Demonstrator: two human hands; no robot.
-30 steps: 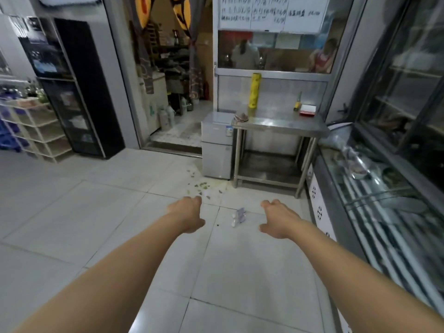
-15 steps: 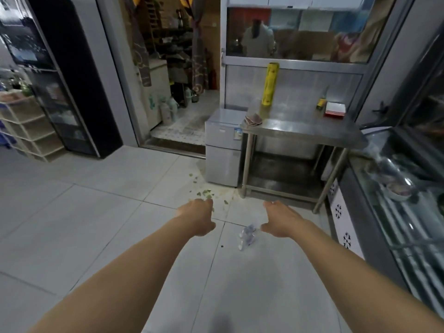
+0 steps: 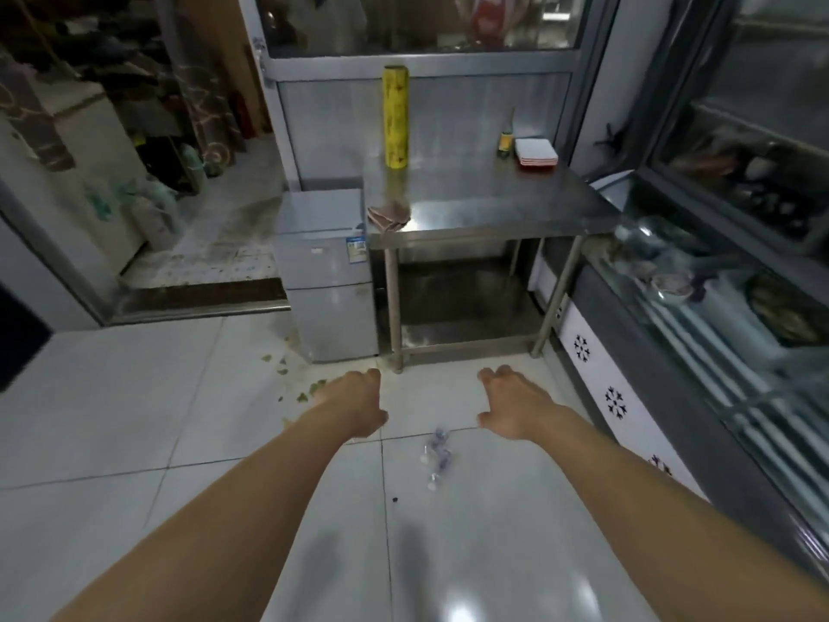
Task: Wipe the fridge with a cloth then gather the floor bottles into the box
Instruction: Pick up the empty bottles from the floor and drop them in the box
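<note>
A small grey fridge (image 3: pixel 329 280) stands on the floor left of a steel table (image 3: pixel 484 204). A crumpled brownish cloth (image 3: pixel 388 214) lies on the table's front left corner, beside the fridge top. A few small clear bottles (image 3: pixel 436 455) lie together on the white floor tiles between my arms. My left hand (image 3: pixel 354 404) and my right hand (image 3: pixel 511 404) are stretched forward above the floor, fingers loosely curled, holding nothing, both short of the fridge and table. No box is in sight.
A tall yellow roll (image 3: pixel 395 123), a small bottle (image 3: pixel 505 143) and a stack of red-edged plates (image 3: pixel 536 152) stand on the table. Green scraps (image 3: pixel 309 390) litter the floor by the fridge. A glass display counter (image 3: pixel 700 334) runs along the right. A doorway (image 3: pixel 202 244) opens at the left.
The view has moved closer to the fridge and table and tilted down. The floor bottles now lie nearer, behind my hands. Both hands stay empty and stretched forward.
</note>
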